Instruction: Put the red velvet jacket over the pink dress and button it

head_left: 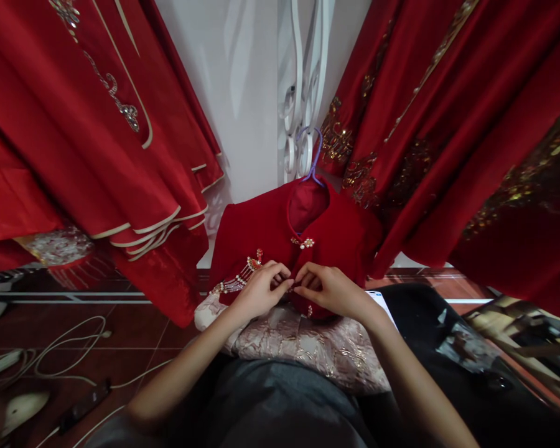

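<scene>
We find the red jacket [256,227] lying at the lap on its hanger [316,158]. The left hand [265,287] pinches its front, fingers narrow. The collar clasp [303,242] appears fastened; we judge the middle front unfinished. The lower clasp's [310,310] state we cannot tell. The right hand [329,287] pinches opposite, equally narrow.

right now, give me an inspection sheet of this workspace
Surface: patterned pale cloth on the lap, under the red top's lower part
Job's things: red top on a purple hanger, jewelled clasp at its collar
Clutter: crumpled clear plastic at right
Grip: left hand and right hand at the top's front, fingers bent; exact hold unclear
Cables: white cables on the floor, left
Surroundings: hanging red garments both sides, pale wall between
</scene>
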The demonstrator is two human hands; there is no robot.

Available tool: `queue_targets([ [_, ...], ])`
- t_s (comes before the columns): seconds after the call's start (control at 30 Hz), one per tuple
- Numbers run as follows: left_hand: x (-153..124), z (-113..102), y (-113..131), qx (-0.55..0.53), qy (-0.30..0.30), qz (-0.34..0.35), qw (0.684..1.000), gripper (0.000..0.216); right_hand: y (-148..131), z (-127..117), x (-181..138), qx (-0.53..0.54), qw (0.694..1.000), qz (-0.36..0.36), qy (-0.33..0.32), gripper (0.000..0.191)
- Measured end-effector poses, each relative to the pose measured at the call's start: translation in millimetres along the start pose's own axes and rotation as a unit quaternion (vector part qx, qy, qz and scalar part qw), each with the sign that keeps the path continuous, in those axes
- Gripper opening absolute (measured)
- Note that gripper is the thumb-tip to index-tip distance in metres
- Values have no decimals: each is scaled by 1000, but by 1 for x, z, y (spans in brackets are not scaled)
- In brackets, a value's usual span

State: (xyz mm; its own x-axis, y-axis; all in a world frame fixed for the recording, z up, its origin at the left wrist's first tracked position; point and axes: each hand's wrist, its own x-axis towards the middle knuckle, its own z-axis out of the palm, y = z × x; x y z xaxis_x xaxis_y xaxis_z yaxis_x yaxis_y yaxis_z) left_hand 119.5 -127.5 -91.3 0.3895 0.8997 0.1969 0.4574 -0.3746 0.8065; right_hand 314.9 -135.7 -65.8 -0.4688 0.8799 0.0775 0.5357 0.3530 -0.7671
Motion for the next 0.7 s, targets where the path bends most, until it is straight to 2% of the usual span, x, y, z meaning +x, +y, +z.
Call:
queue_targets([
  [0.17,3,-2,9,-180,-25,-68,981,18,-4,9,3,28,999,-7,44,32],
  [0.33,8,-16,11,-225,2,-77,971,26,-12,19,10,92,992,-13,91,28],
  [0.4,10,-27,6,-197,29,-73,977,27,-12,20,13,108,987,-22,119,28],
  [0.53,13,-50,-13,-18,174,-30,984,21,-7,20,18,135,975,-28,175,27],
  [0.6,13,-57,-23,32,168,-42,984,25,-6,21,20,172,967,-29,186,27],
  [0.7,12,-57,-31,15,119,-76,990,38,-7,24,21,230,955,-32,185,28],
])
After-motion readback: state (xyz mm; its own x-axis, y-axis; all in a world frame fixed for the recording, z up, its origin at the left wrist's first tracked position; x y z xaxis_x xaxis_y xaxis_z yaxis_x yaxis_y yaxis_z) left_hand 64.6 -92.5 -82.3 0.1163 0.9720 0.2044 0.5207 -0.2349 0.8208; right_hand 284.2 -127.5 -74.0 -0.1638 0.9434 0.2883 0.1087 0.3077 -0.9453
